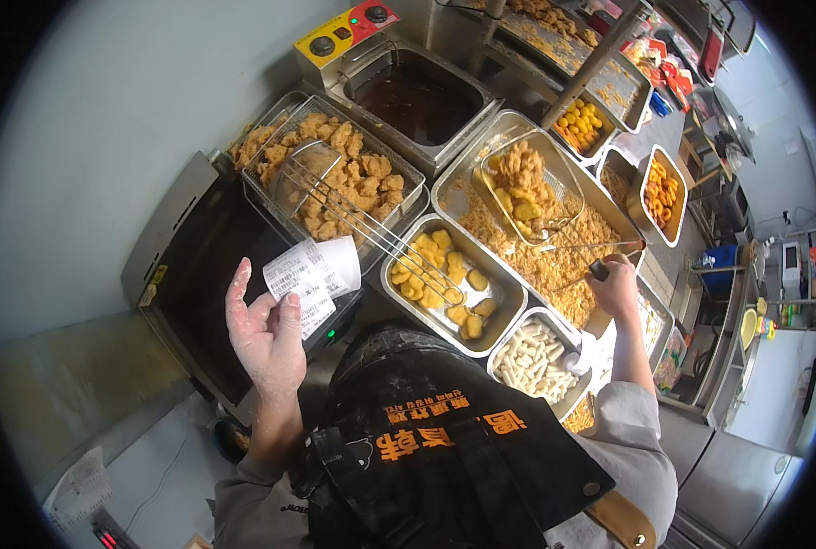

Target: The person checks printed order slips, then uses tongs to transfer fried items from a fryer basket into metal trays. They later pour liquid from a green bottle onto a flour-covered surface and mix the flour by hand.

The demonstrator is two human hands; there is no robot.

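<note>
My left hand (pixel 271 336), dusted with white powder, pinches printed paper receipts (pixel 305 278) between thumb and fingers above a dark-topped appliance. On the right, my right hand (pixel 617 285) grips the black handle (pixel 597 270) of a wire frying basket (pixel 573 182). That basket holds battered fried pieces (pixel 521 165) and some yellow slices. Under it lies a large metal tray (pixel 452 199) strewn with golden crumbs (pixel 552 267). Nearer to me, a metal pan (pixel 476 296) contains yellow nuggets (pixel 422 291).
A rectangular wire basket (pixel 415 180) of fried chicken (pixel 374 168) stands at left, with a long-handled wire skimmer (pixel 308 175) across it. Behind is a deep fryer (pixel 449 151) with dark oil. White stick-shaped pieces (pixel 535 357) fill a pan near my apron. Metal posts (pixel 593 62) rise at back right.
</note>
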